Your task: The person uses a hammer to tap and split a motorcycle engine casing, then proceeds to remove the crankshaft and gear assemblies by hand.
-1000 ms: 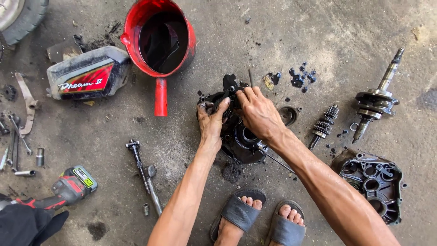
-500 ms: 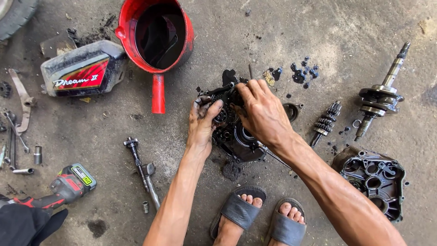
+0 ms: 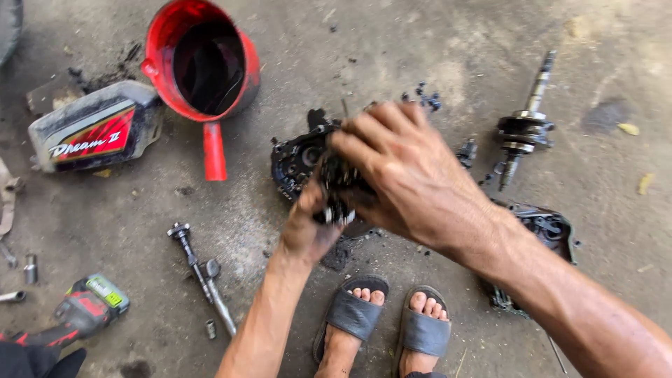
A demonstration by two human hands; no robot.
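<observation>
- Black, oil-caked metal filled our grasp: both hands held a small greasy gear cluster [image 3: 336, 199] raised just above the dark engine case half [image 3: 297, 157] on the concrete floor [image 3: 420, 42].
- Our left hand [image 3: 311, 227] cupped the cluster from below, fingers closed on it; our right hand [image 3: 409, 175] clamped over its top, also closed on it.
- We judged the step in hand to be lifting this cluster free of the case; the next move called for a level, two-handed carry so that no loose part dropped.
- Around us lay a red funnel [image 3: 203, 70] with dark oil, a grey side cover [image 3: 94, 133], a crankshaft [image 3: 525, 129], a second case cover [image 3: 549, 234], a kick shaft [image 3: 203, 273] and a cordless driver [image 3: 87, 308].
- Our feet in grey sandals [image 3: 385, 325] stood just below the work.
</observation>
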